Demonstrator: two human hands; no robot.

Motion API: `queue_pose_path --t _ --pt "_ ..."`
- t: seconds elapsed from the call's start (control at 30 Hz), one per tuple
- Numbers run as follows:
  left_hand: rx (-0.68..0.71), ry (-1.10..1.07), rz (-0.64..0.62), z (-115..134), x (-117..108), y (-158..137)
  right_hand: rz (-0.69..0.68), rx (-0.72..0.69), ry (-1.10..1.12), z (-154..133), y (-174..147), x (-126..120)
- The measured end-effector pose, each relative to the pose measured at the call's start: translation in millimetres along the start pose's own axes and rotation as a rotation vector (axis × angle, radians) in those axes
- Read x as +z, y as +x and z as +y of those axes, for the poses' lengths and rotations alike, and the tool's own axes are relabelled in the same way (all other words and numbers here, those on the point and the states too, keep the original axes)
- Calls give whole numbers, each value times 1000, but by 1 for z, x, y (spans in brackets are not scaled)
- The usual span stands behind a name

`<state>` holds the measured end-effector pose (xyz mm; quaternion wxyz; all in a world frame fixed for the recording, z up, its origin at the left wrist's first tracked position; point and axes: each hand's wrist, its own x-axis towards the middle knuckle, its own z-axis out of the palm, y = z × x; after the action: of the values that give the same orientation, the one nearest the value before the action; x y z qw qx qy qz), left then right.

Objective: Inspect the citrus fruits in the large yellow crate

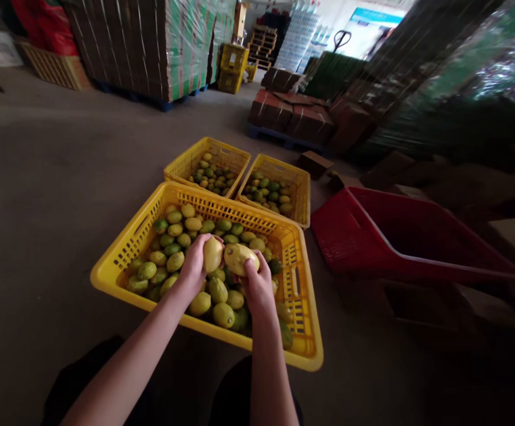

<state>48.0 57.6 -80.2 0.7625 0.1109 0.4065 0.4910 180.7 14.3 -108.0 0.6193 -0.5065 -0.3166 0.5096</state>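
Note:
Both hands are above a large yellow plastic crate (131,222) that holds many yellow and green lemons (175,261). My left hand (194,264) is closed around a pale yellow lemon (213,254), held upright. In my right hand (260,284) lies another yellow lemon (241,259), on its side with one end toward the first, my thumb on top of it. The two held lemons are close together. Some of the fingers are hidden behind them.
Two smaller yellow crates (182,161) with lemons stand just beyond the large one. To the right is a red plastic crate (340,228) amid cardboard boxes (314,163). Farther back are wrapped pallet stacks (128,47), yellow crates (231,68) and a pallet of boxes (290,115).

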Motion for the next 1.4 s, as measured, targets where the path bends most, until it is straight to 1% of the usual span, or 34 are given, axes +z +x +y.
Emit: queue_pose_path --t 0.1,0.17,0.27,0.37,0.47,0.57,0.67,0.77,0.83,0.93,0.97,1.03,1.13,1.23,1.33,1.4 --pt "-4 -68 164 4 6 -3 -16 56 6 -1 0 7" --pt "-13 -96 197 7 10 -6 -34 77 14 0 0 9" --pt "13 -70 225 10 11 -8 -12 103 50 1 0 10" --pt "38 -2 199 10 7 -5 -13 113 57 -1 -2 10" --pt "4 71 160 6 -1 1 -66 108 26 -3 -4 12" --pt "-21 205 99 -1 -7 3 -102 151 60 -3 -5 15" --pt "62 331 8 -7 -7 -2 -94 144 143 -2 -5 16" --pt "145 381 0 -10 -1 -10 -112 99 183 -2 -5 14" --pt "203 414 35 -10 2 -12 -61 37 164 -2 -5 14" --pt "300 443 61 -7 2 -10 86 -63 113 -5 -5 15" --pt "323 436 47 -5 0 -9 108 -84 95 -6 -5 16" --pt "348 408 -18 -2 -2 -7 109 -102 64 -8 -4 16" --pt "359 358 -111 2 -6 -7 69 -36 101 -11 -5 16" --pt "340 359 -152 3 -6 -7 49 65 239 -12 -6 17" --pt "280 359 -130 3 -3 -7 59 231 403 -10 -5 18" --pt "200 297 -83 4 2 -9 85 357 508 -8 -3 17"
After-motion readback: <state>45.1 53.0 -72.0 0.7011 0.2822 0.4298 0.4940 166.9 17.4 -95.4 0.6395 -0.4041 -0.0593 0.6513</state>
